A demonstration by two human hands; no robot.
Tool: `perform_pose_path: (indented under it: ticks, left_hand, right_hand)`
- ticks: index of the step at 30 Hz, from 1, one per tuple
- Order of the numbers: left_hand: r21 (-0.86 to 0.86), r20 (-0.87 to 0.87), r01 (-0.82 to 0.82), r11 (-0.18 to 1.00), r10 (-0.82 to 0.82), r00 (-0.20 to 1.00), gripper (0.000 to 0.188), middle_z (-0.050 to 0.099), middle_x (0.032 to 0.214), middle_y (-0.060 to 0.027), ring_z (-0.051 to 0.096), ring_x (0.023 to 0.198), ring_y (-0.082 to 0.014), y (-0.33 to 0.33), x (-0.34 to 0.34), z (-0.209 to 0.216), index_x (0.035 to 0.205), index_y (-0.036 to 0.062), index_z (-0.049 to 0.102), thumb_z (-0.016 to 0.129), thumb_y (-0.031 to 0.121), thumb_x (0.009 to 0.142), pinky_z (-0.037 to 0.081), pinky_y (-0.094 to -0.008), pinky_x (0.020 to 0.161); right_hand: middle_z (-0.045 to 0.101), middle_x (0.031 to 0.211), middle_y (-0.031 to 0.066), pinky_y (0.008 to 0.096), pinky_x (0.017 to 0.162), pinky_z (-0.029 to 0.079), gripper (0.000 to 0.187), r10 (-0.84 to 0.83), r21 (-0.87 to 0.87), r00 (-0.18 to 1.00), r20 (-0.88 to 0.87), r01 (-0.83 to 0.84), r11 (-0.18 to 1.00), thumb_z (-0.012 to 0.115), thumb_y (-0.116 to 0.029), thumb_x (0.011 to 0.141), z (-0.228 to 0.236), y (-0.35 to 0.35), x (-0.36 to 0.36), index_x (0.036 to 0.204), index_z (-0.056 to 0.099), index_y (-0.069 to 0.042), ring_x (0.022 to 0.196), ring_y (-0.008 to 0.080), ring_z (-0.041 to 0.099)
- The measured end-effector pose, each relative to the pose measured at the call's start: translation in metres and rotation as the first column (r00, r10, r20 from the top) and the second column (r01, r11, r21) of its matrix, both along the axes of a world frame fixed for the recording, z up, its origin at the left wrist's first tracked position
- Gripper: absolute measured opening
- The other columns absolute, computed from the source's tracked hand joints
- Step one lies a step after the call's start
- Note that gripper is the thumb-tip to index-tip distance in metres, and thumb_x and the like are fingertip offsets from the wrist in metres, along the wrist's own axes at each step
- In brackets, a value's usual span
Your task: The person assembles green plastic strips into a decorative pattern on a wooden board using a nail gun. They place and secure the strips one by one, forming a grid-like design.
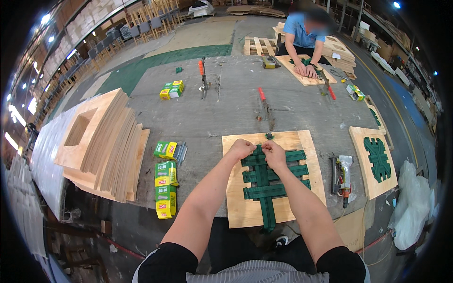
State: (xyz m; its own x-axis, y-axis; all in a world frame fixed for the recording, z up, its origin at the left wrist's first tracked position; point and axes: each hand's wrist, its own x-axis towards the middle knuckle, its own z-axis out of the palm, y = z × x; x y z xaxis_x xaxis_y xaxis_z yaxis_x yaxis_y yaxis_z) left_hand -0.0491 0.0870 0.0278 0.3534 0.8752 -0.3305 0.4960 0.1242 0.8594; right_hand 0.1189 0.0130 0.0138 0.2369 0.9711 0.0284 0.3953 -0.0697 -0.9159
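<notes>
A person's two bare hands meet over a pale plywood panel (238,210) that lies on a broad grey worktable (222,101). The thumb and bent fingertips of the left hand (242,148) are drawn together, pinching the left edge of the top end of a long dark green webbing strap (267,212). The right hand (274,154) is just beside it, thumb and forefinger also closed on that end, its other fingers curled. From the fingertips the strap runs down the panel toward the wearer, crossing three shorter dark green crosswise straps (297,154), and its lower end reaches past the panel's near edge.

Left of the fingers are three green, yellow and white cardboard boxes (166,202) in a column. Silver staple strips (180,153) show at the right side of the farthest one; whether they lie in or beside it, I cannot tell. The contents of the other two are hidden. Beyond the fingers, farther left, sits a cluster of similar small boxes (171,90).

Right of the fingers lies a silver and black staple gun (346,174). Straight beyond them is a red-handled metal clamp (262,95).
</notes>
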Motion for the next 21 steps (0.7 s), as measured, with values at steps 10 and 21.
perform_pose_path:
  ticks: [10,21]
  left_hand:
    - [0.013,0.070,0.010,1.000,-0.011,0.997,0.030,0.073,0.098,-0.0082,0.067,0.089,-0.0169,-0.002,0.004,-0.003,0.107,-0.0018,0.077,0.078,0.025,0.093,0.054,-0.0357,0.080]
    - [0.472,-0.119,-0.012,0.881,0.077,0.990,0.019,0.065,0.097,-0.0121,0.068,0.089,-0.0250,-0.029,0.008,-0.020,0.102,0.0112,0.081,0.079,0.022,0.087,0.056,-0.0382,0.082]
  right_hand:
    - [0.072,0.097,0.0087,0.0335,0.063,0.054,0.017,0.047,0.108,0.986,0.157,-0.065,0.992,0.070,-0.004,0.094,-0.009,0.001,0.009,0.111,0.071,-0.002,0.067,0.0166,0.065]
    - [0.066,0.100,0.0151,0.0449,0.085,0.053,0.010,0.086,0.123,0.930,0.357,-0.138,0.983,0.071,-0.009,0.091,0.004,0.005,0.009,0.100,0.072,-0.003,0.095,0.0360,0.067]
